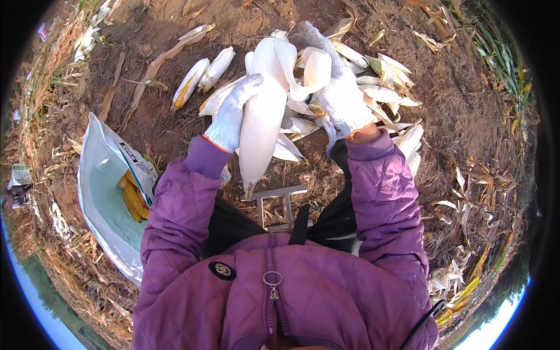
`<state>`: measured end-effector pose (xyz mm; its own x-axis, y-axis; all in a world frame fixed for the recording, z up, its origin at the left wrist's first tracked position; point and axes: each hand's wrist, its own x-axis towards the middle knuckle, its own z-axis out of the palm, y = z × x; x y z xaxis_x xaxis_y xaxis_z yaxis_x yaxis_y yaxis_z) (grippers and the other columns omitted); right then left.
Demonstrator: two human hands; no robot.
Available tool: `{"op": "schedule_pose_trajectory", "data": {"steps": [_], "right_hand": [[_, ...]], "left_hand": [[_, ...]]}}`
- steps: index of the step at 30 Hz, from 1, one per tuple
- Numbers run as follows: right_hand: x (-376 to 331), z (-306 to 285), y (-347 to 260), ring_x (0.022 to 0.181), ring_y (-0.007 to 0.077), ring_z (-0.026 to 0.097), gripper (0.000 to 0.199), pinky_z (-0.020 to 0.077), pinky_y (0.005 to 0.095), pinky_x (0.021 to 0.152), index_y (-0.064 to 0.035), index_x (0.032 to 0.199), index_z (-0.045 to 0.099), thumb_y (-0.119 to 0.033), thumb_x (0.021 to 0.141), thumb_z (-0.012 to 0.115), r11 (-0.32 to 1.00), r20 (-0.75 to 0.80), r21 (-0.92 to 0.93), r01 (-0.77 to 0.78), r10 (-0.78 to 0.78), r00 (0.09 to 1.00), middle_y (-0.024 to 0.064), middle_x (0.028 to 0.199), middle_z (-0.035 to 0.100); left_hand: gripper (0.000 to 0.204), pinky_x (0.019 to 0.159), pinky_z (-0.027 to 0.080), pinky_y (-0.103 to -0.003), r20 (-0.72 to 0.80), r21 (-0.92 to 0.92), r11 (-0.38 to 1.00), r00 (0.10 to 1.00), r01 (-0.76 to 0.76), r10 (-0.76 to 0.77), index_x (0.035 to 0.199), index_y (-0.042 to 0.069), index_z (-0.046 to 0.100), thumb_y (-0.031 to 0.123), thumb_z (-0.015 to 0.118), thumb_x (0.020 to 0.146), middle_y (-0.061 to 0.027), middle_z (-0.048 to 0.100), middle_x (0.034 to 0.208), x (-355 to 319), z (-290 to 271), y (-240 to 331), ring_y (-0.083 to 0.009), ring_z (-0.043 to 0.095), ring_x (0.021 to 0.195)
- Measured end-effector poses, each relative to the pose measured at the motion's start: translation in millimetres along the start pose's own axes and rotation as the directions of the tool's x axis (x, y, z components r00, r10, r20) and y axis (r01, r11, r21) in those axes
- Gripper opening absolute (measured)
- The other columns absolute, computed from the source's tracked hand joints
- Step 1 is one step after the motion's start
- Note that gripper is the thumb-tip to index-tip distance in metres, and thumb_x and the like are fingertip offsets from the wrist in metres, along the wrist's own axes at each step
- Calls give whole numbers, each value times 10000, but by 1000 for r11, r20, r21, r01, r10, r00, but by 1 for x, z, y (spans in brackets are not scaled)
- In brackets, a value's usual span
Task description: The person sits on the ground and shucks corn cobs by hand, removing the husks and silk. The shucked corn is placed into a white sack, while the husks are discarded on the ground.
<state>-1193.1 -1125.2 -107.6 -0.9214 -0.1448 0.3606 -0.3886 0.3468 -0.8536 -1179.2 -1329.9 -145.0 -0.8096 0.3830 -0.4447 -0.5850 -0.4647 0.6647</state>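
A large ear of corn (pixel 263 116) in pale husk stands out in front of me, its top pointing away. My left hand (pixel 233 111), in a whitish knit glove with an orange cuff edge, is closed round its left side. From the top of the ear a loose husk leaf (pixel 315 69) curls over to the right. My right hand (pixel 341 93), gloved alike, is closed on that leaf; its fingertips are partly hidden behind it. Beneath and behind both hands lies a pile of husked ears and loose husks (pixel 382 87).
At my left an open white sack (pixel 108 192) holds several bare yellow ears (pixel 134 197). Two ears, one showing kernels (pixel 188 86), lie on the soil at far left. A grey metal frame (pixel 280 192) sits between my legs. Dry stalks and leaves (pixel 466 198) litter the ground at right.
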Motion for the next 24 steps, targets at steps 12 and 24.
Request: {"op": "schedule_pose_trajectory", "data": {"steps": [12,24], "right_hand": [[2,-16,-15,1106,244,570,381,355,472,1027,-211,1081,644,-280,709,693,819,149,-443,364,-332,931,18,1143,623],[22,-22,8,498,56,274,247,232,210,423,-104,753,443,-200,979,470,-156,145,984,-84,440,886,-57,622,346]], "left_hand": [[505,882,502,-295,244,175,957,932,230,-268,1339,-1,419,242,570,922,-114,570,1223,-4,-3,11,-164,586,1056],[407,862,479,-270,182,117,991,980,60,-81,1174,-15,550,200,607,833,-78,609,1080,-15,1,-29,-148,585,965]]}}
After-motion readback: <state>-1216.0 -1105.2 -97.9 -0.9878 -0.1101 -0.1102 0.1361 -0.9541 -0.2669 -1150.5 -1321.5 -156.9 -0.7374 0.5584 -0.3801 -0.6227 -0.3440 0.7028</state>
